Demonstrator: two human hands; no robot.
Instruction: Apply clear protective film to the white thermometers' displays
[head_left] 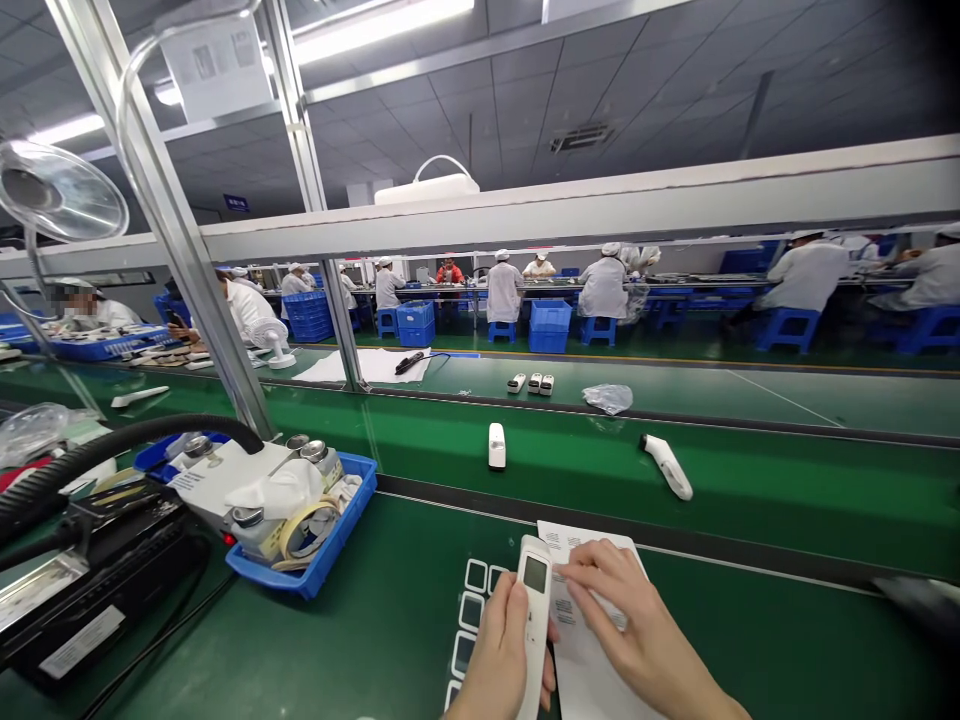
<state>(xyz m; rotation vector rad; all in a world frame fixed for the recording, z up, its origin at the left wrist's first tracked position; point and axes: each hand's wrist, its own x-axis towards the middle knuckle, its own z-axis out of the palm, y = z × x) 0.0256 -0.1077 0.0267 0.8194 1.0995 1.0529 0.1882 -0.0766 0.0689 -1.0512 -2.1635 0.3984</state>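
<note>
A white handheld thermometer (535,620) with a small grey display points away from me, its display end farthest. My left hand (496,640) is wrapped around its body. Over a white sheet of printed labels (589,665), my right hand (619,610) has its fingertips drawn together close to the thermometer's right edge. Whether a label is between those fingertips is too small to tell. The sheet lies flat on the green bench, partly beneath both hands. Left of the thermometer are several white-rimmed dark display covers (471,611) in rows, partly covered by my left hand.
A blue tray (341,535) of bottles and tape stands left, beside a black machine (112,590) with a hose. On the green conveyor lie a white device (496,446) and another thermometer (667,467). Beyond are small devices (540,384) and a plastic bag (609,398). People sit farther back.
</note>
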